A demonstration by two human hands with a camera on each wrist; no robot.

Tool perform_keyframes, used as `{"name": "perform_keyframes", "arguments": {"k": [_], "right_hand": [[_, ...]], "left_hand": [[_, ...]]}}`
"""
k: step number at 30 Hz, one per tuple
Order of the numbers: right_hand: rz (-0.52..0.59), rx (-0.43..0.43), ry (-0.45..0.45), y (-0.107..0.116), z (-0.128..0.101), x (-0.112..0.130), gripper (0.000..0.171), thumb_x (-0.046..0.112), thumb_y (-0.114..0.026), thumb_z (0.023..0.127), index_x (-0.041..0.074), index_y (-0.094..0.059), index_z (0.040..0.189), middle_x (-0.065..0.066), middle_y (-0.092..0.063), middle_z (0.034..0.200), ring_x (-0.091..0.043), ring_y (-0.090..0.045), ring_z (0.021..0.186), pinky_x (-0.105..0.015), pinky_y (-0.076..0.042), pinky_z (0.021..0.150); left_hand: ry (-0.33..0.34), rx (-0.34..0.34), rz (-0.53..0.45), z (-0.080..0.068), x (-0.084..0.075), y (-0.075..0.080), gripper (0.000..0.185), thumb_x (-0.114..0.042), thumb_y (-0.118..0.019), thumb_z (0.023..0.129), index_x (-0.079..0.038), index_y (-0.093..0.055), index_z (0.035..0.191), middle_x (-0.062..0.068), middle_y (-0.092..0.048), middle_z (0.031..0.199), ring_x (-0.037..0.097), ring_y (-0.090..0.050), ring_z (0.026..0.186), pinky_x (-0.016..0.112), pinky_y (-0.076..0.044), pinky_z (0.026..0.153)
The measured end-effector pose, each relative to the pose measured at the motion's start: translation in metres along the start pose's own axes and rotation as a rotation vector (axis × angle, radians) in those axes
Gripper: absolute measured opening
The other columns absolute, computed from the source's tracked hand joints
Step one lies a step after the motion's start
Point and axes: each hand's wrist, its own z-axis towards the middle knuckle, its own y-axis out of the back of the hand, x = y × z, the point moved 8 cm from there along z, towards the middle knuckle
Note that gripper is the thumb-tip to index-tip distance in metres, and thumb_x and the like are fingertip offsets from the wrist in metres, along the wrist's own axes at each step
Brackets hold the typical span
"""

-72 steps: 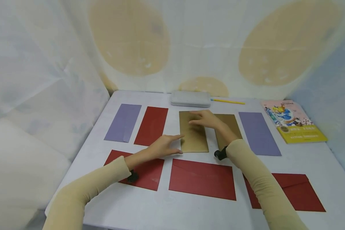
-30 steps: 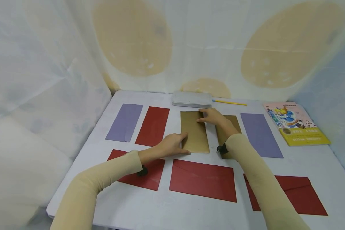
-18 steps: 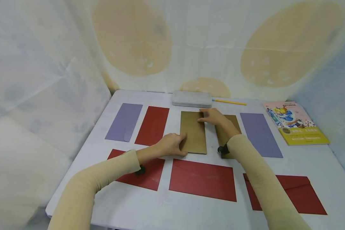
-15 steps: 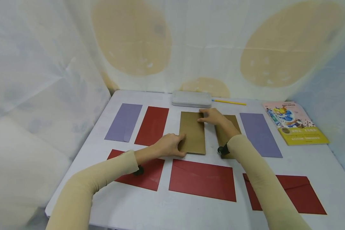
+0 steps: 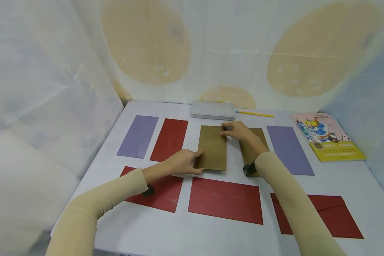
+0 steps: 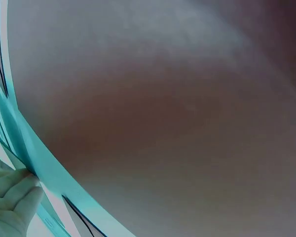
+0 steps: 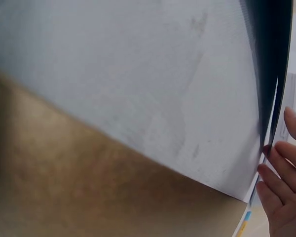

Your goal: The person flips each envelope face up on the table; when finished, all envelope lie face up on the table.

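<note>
Gold envelope lay at centre frame on the white desk, long side running away from the viewer. Left hand pinched its lower left corner, thumb below and fingers on top. Right hand held the upper right corner, fingers curled over the edge. A second gold envelope lay just right of it, mostly under the right forearm.

Upper row, left to right: purple envelope, red envelope, the two gold ones, another purple envelope. Lower row: three red envelopes lying crosswise; the middle one sat just below the held envelope.

Grey tin case sat at the far edge, a yellow pencil just right of it. Picture book lay at right of frame.

Wrist views were blurred and very close; fingertips showed at a paper edge, probably the same envelope.
</note>
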Motion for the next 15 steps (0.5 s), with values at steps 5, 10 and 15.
{"name": "perform_keyframes", "arguments": {"k": [5,10,15], "right_hand": [[0.083,-0.015,-0.010,0.003,-0.004,0.000,0.057,0.034,-0.067,0.092,0.003,-0.052,0.138,-0.020,-0.051,0.138,-0.042,-0.042,0.129,-0.053,-0.034,0.104],[0.155,-0.022,-0.018,0.008,-0.009,0.000,0.056,0.032,-0.067,0.092,0.004,-0.052,0.138,-0.016,-0.053,0.137,-0.042,-0.045,0.127,-0.052,-0.035,0.103],[0.202,-0.029,-0.029,0.013,-0.012,-0.002,0.056,0.030,-0.067,0.092,0.004,-0.051,0.139,-0.015,-0.054,0.136,-0.038,-0.047,0.126,-0.049,-0.037,0.103]], "left_hand": [[-0.001,0.021,-0.031,-0.002,0.003,0.000,0.066,-0.045,-0.068,0.082,-0.002,-0.057,0.131,-0.010,-0.041,0.055,0.004,-0.033,0.053,0.020,-0.035,0.051],[0.006,0.046,-0.044,-0.004,0.003,-0.002,0.071,-0.045,-0.071,0.081,-0.001,-0.054,0.135,-0.008,-0.044,0.060,0.004,-0.031,0.055,0.019,-0.033,0.052],[0.026,0.055,-0.059,-0.005,0.003,-0.003,0.070,-0.041,-0.074,0.081,-0.001,-0.054,0.134,-0.005,-0.055,0.069,0.005,-0.034,0.057,0.019,-0.032,0.052]]}}
